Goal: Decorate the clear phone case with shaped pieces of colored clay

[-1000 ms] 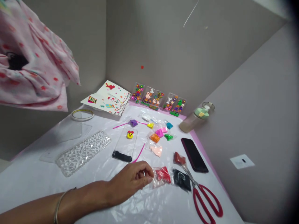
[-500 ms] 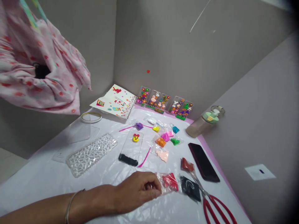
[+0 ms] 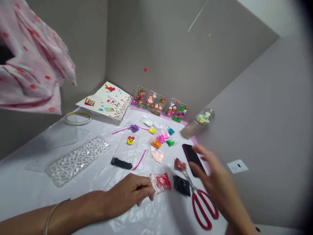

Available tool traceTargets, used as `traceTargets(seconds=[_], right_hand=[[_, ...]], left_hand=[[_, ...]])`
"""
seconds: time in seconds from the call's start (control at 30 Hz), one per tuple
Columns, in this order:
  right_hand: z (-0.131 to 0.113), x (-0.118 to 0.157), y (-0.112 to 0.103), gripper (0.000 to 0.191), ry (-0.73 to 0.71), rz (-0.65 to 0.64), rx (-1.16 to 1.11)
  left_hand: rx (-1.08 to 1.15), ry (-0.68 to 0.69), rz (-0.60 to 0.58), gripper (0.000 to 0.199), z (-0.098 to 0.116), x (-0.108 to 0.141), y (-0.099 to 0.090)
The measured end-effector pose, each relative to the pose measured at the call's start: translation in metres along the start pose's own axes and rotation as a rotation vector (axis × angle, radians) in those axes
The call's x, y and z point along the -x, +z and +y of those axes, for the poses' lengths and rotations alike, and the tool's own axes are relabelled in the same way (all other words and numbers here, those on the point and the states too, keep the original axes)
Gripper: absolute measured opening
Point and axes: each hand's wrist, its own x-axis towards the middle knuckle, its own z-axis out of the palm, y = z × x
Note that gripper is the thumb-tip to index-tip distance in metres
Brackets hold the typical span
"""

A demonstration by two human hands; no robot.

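Observation:
My left hand (image 3: 132,192) rests on the white plastic-covered table with its fingers curled in. Its fingertips lie against the edge of a clear packet of red clay (image 3: 163,181); I see nothing inside the fingers. Over at the right, my right hand (image 3: 215,174) is raised, slightly blurred, with thumb and fingers apart around the near part of a dark phone (image 3: 192,156). It appears to hold nothing. Below it lie scissors with red handles (image 3: 201,209), their blades reaching between a black clay packet (image 3: 181,186) and a brown clay packet (image 3: 180,164).
A clear phone case (image 3: 126,148) bears a yellow clay face and a black strip. A textured case (image 3: 78,161) lies left. Small clay packets (image 3: 156,143) and pink tools (image 3: 139,160) sit mid-table. Decorated cases (image 3: 151,100), a drawing pad (image 3: 107,101) and a bottle (image 3: 195,125) stand behind.
My right hand has come into view from the right, over the phone and scissors. The whole scene has shifted left as my head turned. My left hand stays beside the red packet.

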Motion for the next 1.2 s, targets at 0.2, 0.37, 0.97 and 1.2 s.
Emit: traceTargets(seconds=[0.2,0.37,0.97,1.2], right_hand=[[0.018,-0.018,0.049,0.049,0.065,-0.440,0.165],[-0.013,-0.024,0.054,0.056,0.191,-0.154,-0.533],[-0.074,0.002,0.096,0.045,0.263,-0.195,-1.282],[-0.087,0.017,0.095,0.016,-0.098,0.287,-0.628]], left_hand=[[0.004,-0.020,0.012,0.029,0.002,-0.002,0.001],[0.100,0.030,0.182,0.031,0.008,-0.004,-0.008],[0.371,0.074,0.358,0.031,0.018,-0.012,-0.034],[0.298,0.075,0.360,0.030,0.019,-0.012,-0.033]])
